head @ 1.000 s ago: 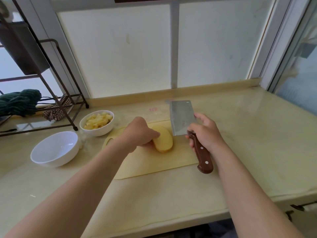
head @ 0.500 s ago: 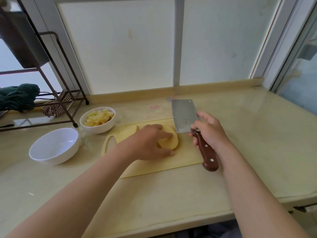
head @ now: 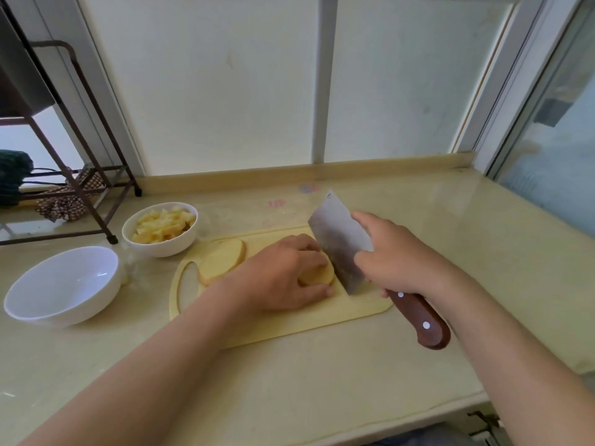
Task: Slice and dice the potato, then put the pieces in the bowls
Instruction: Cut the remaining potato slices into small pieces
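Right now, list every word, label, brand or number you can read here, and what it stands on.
None can be read.
The pink and bluish marks on the counter behind the cutting board: too blurred to read.
The cleaver blade: no legible brand.

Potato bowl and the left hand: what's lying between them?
In the head view, a loose potato slab lies on the cutting board between the filled bowl and the left hand.

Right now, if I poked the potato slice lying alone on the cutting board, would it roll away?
Probably not: the potato slice lies flat on the cutting board, so it would likely slide rather than roll. It looks thick, so it should stay stiff when lifted. Its cut face may be slippery.
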